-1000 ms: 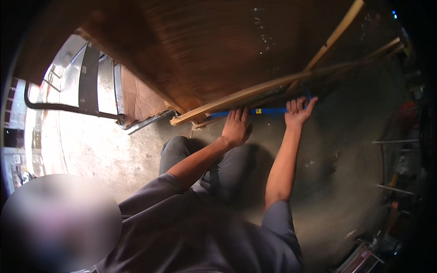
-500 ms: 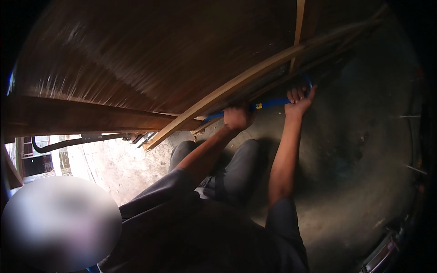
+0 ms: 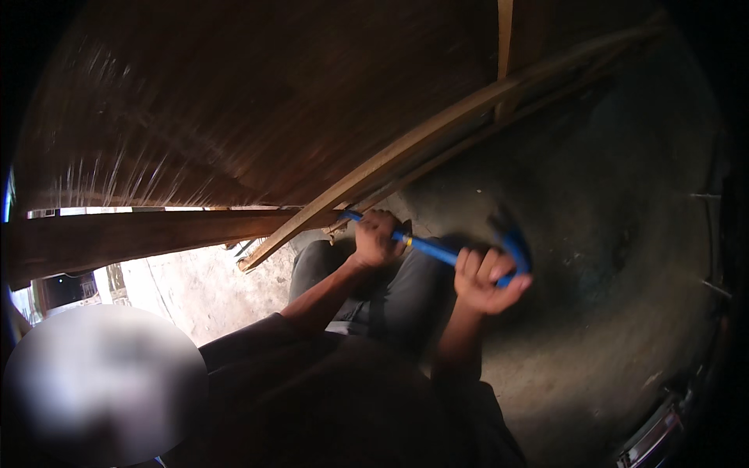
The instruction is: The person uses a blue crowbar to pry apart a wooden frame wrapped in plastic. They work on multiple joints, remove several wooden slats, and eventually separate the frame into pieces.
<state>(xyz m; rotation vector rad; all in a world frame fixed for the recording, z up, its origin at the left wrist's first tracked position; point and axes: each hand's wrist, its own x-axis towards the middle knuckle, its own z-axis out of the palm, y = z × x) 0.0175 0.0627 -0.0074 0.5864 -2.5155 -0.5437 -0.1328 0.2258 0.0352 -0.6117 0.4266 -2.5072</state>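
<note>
Both my hands grip a blue crowbar [image 3: 434,250] with a yellow mark near its middle. My left hand [image 3: 377,237] is wrapped round it close to the thin end, which reaches to the end of a brown wooden beam [image 3: 148,239] beside a lighter wooden strip [image 3: 374,165]. Whether that tip is wedged in the wood or only touches it, I cannot tell. My right hand [image 3: 485,282] is closed round the other end, just below the curved hook, which is blurred. The bar slopes down toward my right, in front of my knees.
A large dark brown wooden panel [image 3: 203,101] fills the upper left, with an upright batten [image 3: 505,47] at its far right. Below lies a concrete floor [image 3: 562,343], brightly lit at left. A metallic object [image 3: 654,433] lies at the lower right.
My right hand has pulled the hooked end down toward my body; my left hand has shifted left and down. The brown beam sits lower, with a lit gap showing between it and the panel.
</note>
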